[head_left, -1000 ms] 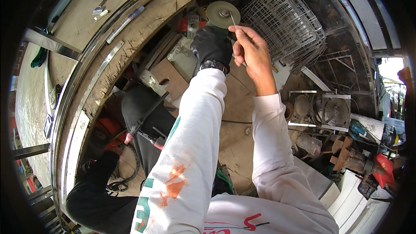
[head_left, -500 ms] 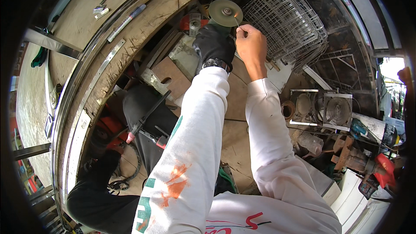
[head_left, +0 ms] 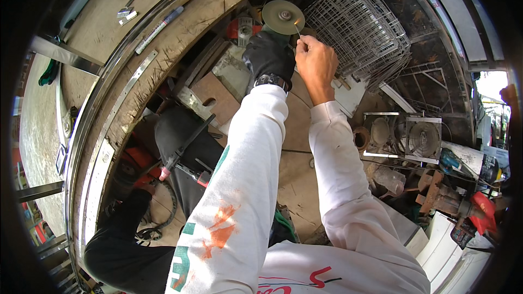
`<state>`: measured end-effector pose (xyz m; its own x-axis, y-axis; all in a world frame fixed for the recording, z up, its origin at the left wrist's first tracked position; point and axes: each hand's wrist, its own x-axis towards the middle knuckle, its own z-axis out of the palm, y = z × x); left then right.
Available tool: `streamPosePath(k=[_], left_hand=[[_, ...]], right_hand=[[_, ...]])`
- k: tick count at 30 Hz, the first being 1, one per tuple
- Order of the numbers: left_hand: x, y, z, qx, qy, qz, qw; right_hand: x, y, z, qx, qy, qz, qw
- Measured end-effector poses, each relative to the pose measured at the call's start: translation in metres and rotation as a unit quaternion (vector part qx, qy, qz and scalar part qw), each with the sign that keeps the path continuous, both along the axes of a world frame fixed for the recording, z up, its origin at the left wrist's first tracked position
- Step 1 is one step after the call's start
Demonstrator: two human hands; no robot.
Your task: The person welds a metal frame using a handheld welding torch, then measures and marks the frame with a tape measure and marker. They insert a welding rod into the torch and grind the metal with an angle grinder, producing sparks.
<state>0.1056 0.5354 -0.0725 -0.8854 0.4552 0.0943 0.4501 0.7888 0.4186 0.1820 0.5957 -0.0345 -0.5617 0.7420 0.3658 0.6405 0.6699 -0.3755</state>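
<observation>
Gripping a grinder behind its round grey disc (head_left: 283,16), the gloved left hand (head_left: 269,57) has its fingers wrapped around the body; the bare right hand (head_left: 316,65) pinches a thin rod (head_left: 297,29) whose tip touches the disc's edge; a wire basket (head_left: 357,22) sits just beside them.

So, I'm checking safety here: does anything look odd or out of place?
Only the left hand, on the grinder with the greenish disc, wears a black glove. The bare right hand pinches a thin rod whose tip glows at the disc's edge. Clutter crowds the floor below.
</observation>
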Motion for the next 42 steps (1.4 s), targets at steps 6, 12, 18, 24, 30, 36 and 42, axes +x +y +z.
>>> streamPosePath(k=[6, 12, 18, 24, 30, 36, 42], left_hand=[[-0.007, -0.003, -0.007, 0.029, 0.004, 0.008, 1.000], [-0.001, -0.001, -0.002, 0.037, 0.005, 0.008, 0.999], [0.000, 0.001, -0.021, 0.057, 0.070, -0.025, 0.996], [0.006, -0.005, -0.009, 0.048, 0.020, -0.009, 0.999], [0.004, -0.012, -0.007, 0.045, 0.011, 0.001, 0.999], [0.000, -0.014, -0.007, 0.048, 0.018, 0.002, 0.999], [0.001, -0.003, -0.007, 0.066, 0.011, -0.004, 0.998]], right_hand=[[-0.004, -0.003, -0.006, 0.021, 0.042, 0.014, 0.999], [0.001, 0.003, -0.017, 0.058, 0.129, 0.027, 0.990], [0.007, -0.058, 0.045, -0.194, 0.440, 0.098, 0.871], [0.031, -0.096, 0.115, -0.323, 0.503, 0.181, 0.781], [0.029, -0.083, 0.114, -0.414, 0.437, 0.140, 0.786], [0.016, -0.014, 0.050, -0.576, 0.298, 0.055, 0.759], [-0.006, 0.004, 0.027, -0.388, 0.172, 0.004, 0.906]])
